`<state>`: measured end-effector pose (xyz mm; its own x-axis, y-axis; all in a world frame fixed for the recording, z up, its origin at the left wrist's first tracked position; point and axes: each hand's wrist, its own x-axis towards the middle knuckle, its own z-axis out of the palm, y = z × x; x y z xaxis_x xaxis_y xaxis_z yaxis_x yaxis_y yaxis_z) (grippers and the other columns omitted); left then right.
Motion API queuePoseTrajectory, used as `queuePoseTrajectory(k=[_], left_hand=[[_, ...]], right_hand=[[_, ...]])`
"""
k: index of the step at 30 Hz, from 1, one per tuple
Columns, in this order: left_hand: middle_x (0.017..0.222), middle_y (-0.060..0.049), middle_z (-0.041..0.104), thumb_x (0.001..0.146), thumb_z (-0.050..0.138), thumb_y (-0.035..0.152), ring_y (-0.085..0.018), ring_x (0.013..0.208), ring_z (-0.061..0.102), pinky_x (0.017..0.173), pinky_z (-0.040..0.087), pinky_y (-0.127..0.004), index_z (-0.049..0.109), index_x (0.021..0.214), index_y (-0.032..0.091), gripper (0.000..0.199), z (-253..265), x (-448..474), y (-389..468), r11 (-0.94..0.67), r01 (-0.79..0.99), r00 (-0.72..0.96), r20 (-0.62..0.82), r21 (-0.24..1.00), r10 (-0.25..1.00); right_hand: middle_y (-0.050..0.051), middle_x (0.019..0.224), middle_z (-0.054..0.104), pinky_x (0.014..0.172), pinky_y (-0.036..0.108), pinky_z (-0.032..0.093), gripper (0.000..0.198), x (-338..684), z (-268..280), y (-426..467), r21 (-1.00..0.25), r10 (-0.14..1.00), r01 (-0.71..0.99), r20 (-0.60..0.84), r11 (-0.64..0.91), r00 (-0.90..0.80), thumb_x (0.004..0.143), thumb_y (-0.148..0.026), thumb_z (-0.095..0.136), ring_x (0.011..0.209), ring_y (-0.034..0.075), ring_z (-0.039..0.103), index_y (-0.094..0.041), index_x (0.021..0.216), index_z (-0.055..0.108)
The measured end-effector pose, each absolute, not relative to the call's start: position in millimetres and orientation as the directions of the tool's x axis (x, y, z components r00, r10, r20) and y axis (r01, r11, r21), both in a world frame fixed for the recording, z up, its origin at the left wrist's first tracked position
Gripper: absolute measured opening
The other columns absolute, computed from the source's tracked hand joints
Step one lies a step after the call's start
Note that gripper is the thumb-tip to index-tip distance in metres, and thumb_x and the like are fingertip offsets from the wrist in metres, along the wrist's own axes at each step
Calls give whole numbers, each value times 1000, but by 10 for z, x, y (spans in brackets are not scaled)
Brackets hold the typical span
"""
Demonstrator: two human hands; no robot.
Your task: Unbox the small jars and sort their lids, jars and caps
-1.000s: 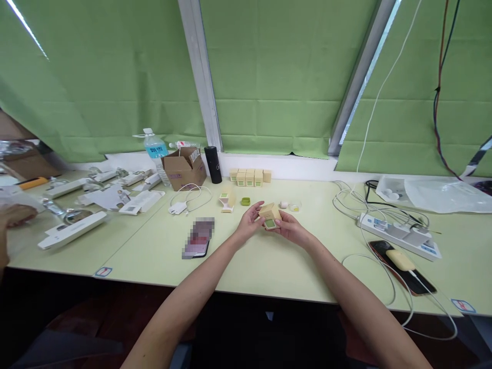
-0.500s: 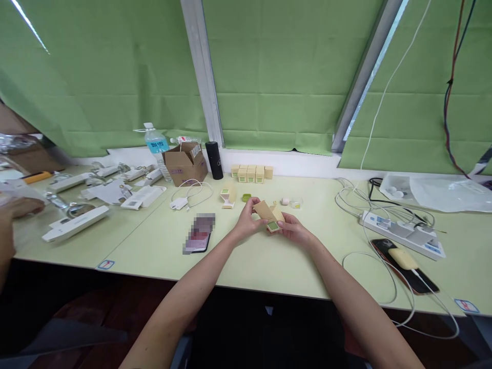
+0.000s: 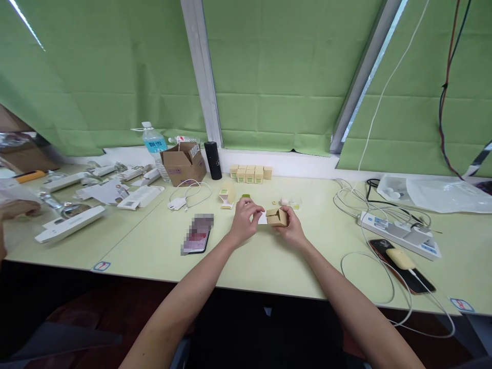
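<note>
In the head view my right hand (image 3: 292, 229) grips a small tan cardboard box (image 3: 277, 218) whose end flaps stand open. My left hand (image 3: 244, 221) pinches a small white card (image 3: 262, 218) at the box's left side; whether the card still touches the box I cannot tell. Just behind my left fingers a green item (image 3: 246, 196) is partly hidden. Beyond the box lie a small pale pink object (image 3: 284, 202) and a clear round container (image 3: 296, 204) with something yellow in it. An opened cream packaging piece (image 3: 226, 197) stands to the left.
Several small tan boxes (image 3: 249, 174) are lined up by the wall, near a black bottle (image 3: 213, 160) and an open carton (image 3: 183, 164). A phone (image 3: 200, 234) lies left of my hands. Cables and a power strip (image 3: 400, 234) occupy the right. Another person's hand (image 3: 19, 209) is far left.
The box has turned in my hands, so its open flaps now show instead of the green label. My left hand has shifted slightly left and now pinches a white card.
</note>
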<state>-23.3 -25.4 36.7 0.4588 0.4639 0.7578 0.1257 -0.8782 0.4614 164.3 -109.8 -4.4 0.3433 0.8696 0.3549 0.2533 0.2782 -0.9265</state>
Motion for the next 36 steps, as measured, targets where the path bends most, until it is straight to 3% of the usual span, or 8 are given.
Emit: queuePoseTrajectory(k=[4,8,11,16,19,23,30,36], left_hand=[[100,-7,70,87,50,5,-29,113,45,100,37,-51,74,101,25,34,319,-224,-287,-911,234,567,714,338,411],[112,-7,66,88,51,8,-28,118,42,104,38,-49,72,103,24,30,318,-215,-319,-875,250,582,657,415,478],[113,-7,64,92,54,17,-27,119,42,106,38,-49,70,91,23,17,331,-212,-337,-835,259,577,615,486,537],[110,-7,65,94,61,32,-29,121,41,107,36,-51,73,74,23,25,317,-186,-367,-801,307,602,547,514,582],[108,-6,66,92,66,34,-29,120,43,108,36,-50,78,99,28,15,308,-165,-387,-766,330,581,521,552,625],[100,-4,69,89,70,30,-27,113,48,106,39,-47,66,132,29,44,299,-130,-403,-720,327,549,497,612,672],[86,-6,72,85,66,27,-28,102,51,92,46,-44,76,86,22,11,168,-33,-331,-606,329,506,407,724,761],[84,-5,72,78,62,20,-25,98,60,91,49,-40,71,76,20,9,74,40,-263,-465,204,456,336,862,824]], right_hand=[[3,107,62,83,40,53,52,1616,-51,-1112,-873,831,424,410,239,376,67,-32,80,94,23,61,-26,109,51],[5,112,60,86,43,53,50,1641,-60,-1110,-816,792,528,476,235,383,69,-31,76,97,25,60,-26,112,50],[6,113,59,87,44,53,47,1651,-73,-1106,-781,777,570,515,253,361,72,-27,72,99,26,60,-25,114,49],[8,111,58,87,46,54,40,1641,-80,-1112,-684,755,672,592,285,283,77,-22,65,100,26,58,-24,114,49],[9,111,57,87,47,54,40,1635,-81,-1111,-647,746,709,612,282,262,79,-24,64,100,27,57,-23,115,48],[10,112,57,89,49,53,42,1635,-76,-1113,-603,733,748,636,277,241,79,-23,64,102,29,56,-23,117,48],[16,121,55,98,53,50,50,1575,-31,-1167,-441,741,845,666,302,83,76,-6,55,117,33,52,-22,123,49],[17,125,54,99,55,51,58,1566,-13,-1165,-403,753,869,656,287,56,74,-4,55,123,36,49,-22,129,50]])
